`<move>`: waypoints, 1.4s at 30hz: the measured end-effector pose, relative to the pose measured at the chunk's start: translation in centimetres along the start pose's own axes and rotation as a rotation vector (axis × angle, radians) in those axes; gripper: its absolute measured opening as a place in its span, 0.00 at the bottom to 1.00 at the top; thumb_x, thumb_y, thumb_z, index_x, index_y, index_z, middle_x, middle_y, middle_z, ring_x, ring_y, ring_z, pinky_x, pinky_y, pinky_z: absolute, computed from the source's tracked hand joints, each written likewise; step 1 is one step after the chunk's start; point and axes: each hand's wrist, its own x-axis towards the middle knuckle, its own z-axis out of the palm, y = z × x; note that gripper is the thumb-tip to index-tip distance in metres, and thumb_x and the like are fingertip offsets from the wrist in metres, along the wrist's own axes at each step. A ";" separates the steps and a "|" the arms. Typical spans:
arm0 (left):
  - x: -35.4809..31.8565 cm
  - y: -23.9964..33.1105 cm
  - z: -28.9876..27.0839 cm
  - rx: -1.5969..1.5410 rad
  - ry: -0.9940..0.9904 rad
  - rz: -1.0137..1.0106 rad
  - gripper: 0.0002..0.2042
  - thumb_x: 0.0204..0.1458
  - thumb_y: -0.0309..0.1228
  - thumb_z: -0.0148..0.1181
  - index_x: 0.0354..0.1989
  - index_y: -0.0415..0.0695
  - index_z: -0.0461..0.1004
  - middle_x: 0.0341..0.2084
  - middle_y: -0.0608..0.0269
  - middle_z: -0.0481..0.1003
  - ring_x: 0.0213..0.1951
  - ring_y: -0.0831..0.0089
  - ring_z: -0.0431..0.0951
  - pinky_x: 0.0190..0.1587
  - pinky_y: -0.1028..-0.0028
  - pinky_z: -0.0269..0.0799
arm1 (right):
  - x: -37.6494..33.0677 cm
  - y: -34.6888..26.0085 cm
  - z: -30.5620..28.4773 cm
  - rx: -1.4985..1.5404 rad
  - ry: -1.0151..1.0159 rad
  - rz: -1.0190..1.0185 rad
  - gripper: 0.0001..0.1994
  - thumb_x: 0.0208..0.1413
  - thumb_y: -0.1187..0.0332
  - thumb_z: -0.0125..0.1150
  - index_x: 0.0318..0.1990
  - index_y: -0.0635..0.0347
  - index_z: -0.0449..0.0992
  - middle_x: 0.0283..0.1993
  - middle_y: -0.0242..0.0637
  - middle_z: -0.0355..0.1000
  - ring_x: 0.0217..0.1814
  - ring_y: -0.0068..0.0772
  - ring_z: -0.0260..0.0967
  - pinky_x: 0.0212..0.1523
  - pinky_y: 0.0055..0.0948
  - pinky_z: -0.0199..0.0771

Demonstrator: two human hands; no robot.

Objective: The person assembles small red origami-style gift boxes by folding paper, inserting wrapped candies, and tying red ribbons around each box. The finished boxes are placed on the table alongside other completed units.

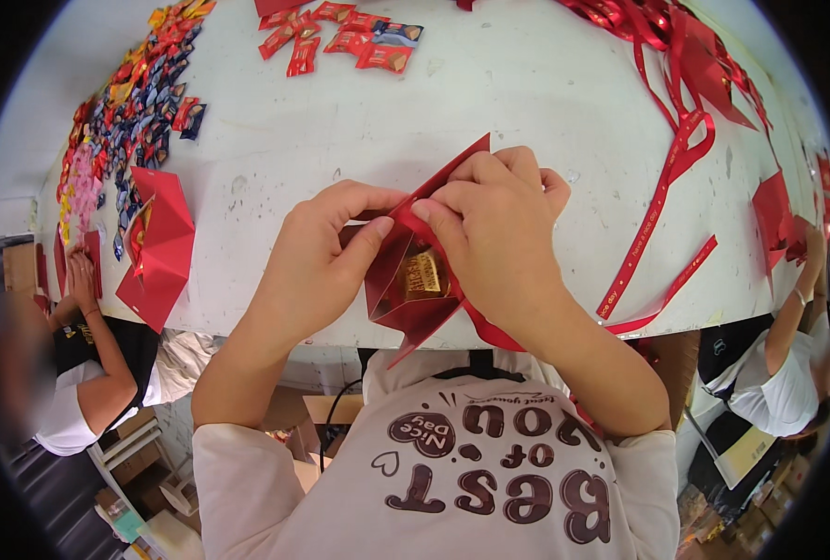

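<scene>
A folded red paper gift box (pixel 424 320) stands tilted at the table's near edge, its top open toward me. Inside it lies a gold-wrapped candy (pixel 423 274). My left hand (pixel 322 252) is closed, pinching the box's upper edge between thumb and fingers. Close beside it, my right hand (pixel 499 229) is closed with its thumb pressed on a red ribbon (pixel 486 329) against the box's edge. The ribbon trails under my right wrist. Just where it meets the box is hidden by my fingers.
Wrapped candies (pixel 144 103) lie heaped at the far left; several more red-wrapped candies (pixel 348 42) are at the back. A filled red box (pixel 161 252) stands to the left. Loose printed ribbons (pixel 653 219) lie on the right. Co-workers' hands (pixel 82 280) work at both sides.
</scene>
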 end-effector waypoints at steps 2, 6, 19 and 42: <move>-0.1 0.1 0.1 -0.062 0.001 -0.003 0.10 0.57 0.21 0.50 0.45 0.33 0.73 0.37 0.58 0.75 0.36 0.76 0.76 0.39 0.77 0.73 | 0.0 -0.1 0.1 -0.002 0.001 0.030 0.09 0.49 0.64 0.64 0.22 0.58 0.79 0.30 0.31 0.69 0.45 0.36 0.59 0.53 0.48 0.50; 0.2 0.6 -0.3 -0.222 -0.015 -0.218 0.10 0.57 0.25 0.53 0.44 0.34 0.74 0.34 0.60 0.77 0.34 0.77 0.77 0.38 0.78 0.75 | 0.0 -0.3 0.0 0.002 -0.015 0.048 0.09 0.48 0.63 0.65 0.22 0.57 0.80 0.29 0.30 0.69 0.45 0.35 0.59 0.52 0.48 0.50; 1.5 1.5 -1.1 -0.323 0.018 -0.585 0.10 0.58 0.33 0.53 0.37 0.38 0.73 0.35 0.57 0.77 0.36 0.74 0.75 0.44 0.70 0.70 | -0.6 0.5 -1.0 0.107 0.101 -0.009 0.11 0.45 0.62 0.68 0.34 0.56 0.80 0.39 0.35 0.68 0.47 0.37 0.59 0.53 0.48 0.52; 0.7 10.3 -5.7 -0.626 -0.101 0.556 0.15 0.64 0.35 0.43 0.49 0.35 0.67 0.24 0.68 0.59 0.29 0.79 0.61 0.30 0.78 0.62 | -5.2 0.0 -22.8 -0.193 -0.097 -0.324 0.05 0.40 0.76 0.65 0.28 0.62 0.78 0.25 0.37 0.73 0.22 0.32 0.71 0.21 0.25 0.67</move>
